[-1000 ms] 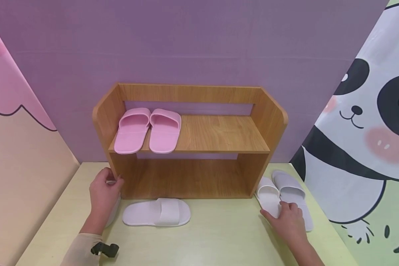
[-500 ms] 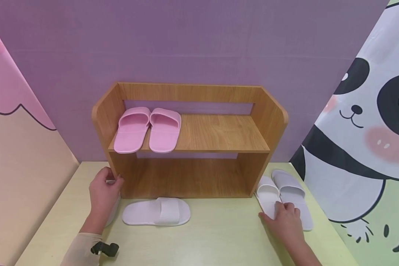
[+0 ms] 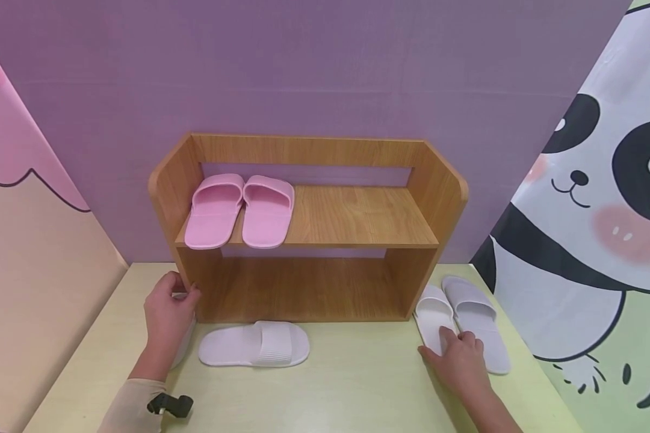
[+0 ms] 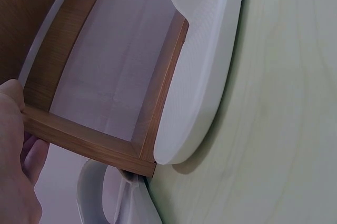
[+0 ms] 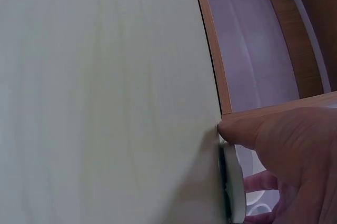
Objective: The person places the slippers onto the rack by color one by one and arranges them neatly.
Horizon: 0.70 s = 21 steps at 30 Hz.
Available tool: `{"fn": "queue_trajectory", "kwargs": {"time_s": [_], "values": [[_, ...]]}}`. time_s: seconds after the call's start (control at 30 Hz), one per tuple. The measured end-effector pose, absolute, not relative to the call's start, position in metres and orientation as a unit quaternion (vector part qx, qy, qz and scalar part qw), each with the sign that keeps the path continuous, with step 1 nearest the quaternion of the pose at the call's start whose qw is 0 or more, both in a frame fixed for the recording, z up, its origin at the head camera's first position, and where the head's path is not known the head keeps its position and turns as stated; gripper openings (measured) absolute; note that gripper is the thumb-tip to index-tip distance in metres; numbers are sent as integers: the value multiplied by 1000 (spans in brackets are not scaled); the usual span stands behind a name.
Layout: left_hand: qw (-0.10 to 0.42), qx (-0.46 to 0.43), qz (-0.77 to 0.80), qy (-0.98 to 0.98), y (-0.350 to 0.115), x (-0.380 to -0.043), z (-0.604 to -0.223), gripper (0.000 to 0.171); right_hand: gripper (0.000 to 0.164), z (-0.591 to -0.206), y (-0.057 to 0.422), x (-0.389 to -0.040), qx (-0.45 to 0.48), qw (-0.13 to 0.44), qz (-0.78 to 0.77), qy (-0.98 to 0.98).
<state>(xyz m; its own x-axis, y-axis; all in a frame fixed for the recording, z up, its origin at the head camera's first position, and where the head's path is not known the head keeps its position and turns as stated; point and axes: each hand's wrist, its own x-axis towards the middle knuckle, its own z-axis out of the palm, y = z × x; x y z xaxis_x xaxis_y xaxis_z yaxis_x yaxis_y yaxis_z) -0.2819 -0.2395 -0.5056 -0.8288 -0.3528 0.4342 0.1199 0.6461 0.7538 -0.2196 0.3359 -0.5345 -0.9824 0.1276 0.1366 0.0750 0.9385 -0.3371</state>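
My left hand (image 3: 168, 313) pinches the front edge of the left side panel of a wooden two-tier shoe rack (image 3: 310, 291). Behind this hand, a white slipper (image 3: 184, 349) stands beside the rack, mostly hidden. Another white slipper (image 3: 254, 345) lies sideways in front of the rack. My right hand (image 3: 461, 364) grips the heel end of a white slipper (image 3: 432, 319) at the rack's right, thumb on its left edge, fingers across the other side. In the right wrist view, that slipper's heel (image 5: 237, 187) shows between thumb and fingers. Touching distance away lies a greyish-white slipper (image 3: 482, 331).
A pair of pink slippers, the left slipper (image 3: 213, 213) and right slipper (image 3: 268, 213), sits on the left of the upper shelf (image 3: 357, 213). The pale wooden table (image 3: 314, 400) extends in front. A purple wall (image 3: 314, 72) stands behind, with a panda-printed panel (image 3: 601, 240) at right.
My right hand has shifted slightly left, its fingers coming farther over the white slipper's heel end. My left hand stays at the rack's panel.
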Motion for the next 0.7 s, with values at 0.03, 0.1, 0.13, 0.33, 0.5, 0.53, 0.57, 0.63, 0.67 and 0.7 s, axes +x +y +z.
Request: {"fn": "queue_trajectory", "kwargs": {"time_s": [0.03, 0.1, 0.13, 0.33, 0.5, 0.53, 0.57, 0.63, 0.67, 0.7], "values": [[283, 68, -416, -861, -239, -282, -505, 14, 72, -535, 337, -220, -54, 76, 168, -981], [278, 69, -419, -862, -239, -281, -504, 15, 74, -537, 338, -223, -60, 72, 176, -980], [276, 69, -420, -862, -238, -280, -503, 15, 74, -537, 339, -224, -64, 70, 180, -979], [277, 68, -420, -862, -238, -280, -503, 15, 75, -541, 342, -229, -96, 60, 240, -964], [290, 62, -417, -859, -239, -282, -506, 13, 71, -541, 341, -230, -103, 76, 273, -953], [292, 61, -418, -858, -239, -282, -506, 12, 71, -540, 340, -230, -102, 86, 275, -952], [295, 60, -418, -857, -239, -282, -506, 12, 70, -540, 339, -230, -102, 98, 277, -951], [298, 58, -418, -856, -240, -283, -507, 12, 69, -538, 337, -230, -100, 125, 278, -947], [300, 56, -418, -856, -240, -283, -507, 12, 69, -537, 336, -230, -98, 140, 278, -945], [300, 56, -418, -856, -240, -283, -507, 12, 68, -536, 336, -230, -98, 155, 280, -942]]}}
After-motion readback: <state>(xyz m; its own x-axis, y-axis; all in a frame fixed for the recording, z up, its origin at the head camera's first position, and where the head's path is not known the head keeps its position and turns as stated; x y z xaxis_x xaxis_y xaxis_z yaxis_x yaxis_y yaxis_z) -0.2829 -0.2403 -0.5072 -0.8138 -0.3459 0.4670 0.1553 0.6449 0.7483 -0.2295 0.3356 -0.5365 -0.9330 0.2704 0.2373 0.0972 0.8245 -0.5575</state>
